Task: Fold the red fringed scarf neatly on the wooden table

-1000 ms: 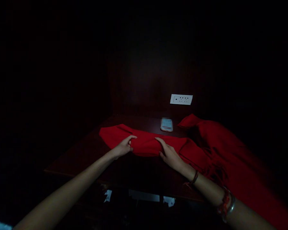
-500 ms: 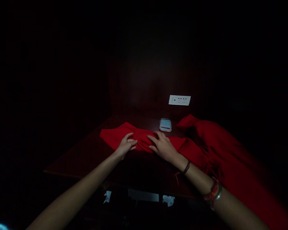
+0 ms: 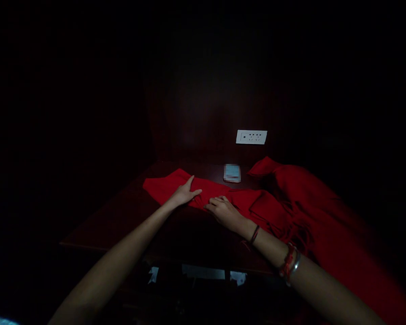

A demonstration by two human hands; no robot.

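Red cloth (image 3: pixel 162 188) lies across the dark table and runs to the right, where it bunches into folds and a larger heap (image 3: pixel 328 216). My left hand (image 3: pixel 185 193) rests on the cloth's left part, its thumb and a finger spread apart. Just to the right, my right hand (image 3: pixel 223 211) is at the near edge of the cloth with its fingers curled together on the fabric. Bracelets circle my right wrist and forearm.
A phone (image 3: pixel 232 173) lies behind the cloth on the table (image 3: pixel 101 225). A white socket plate (image 3: pixel 251 137) is on the dark wall. Pale pieces (image 3: pixel 203 272) show below the table's front edge. The surroundings are very dark.
My left hand has moved slightly right and up, its fingers spreading on the cloth. My right hand has come down and its fingers have drawn together. The cloth between them looks flatter.
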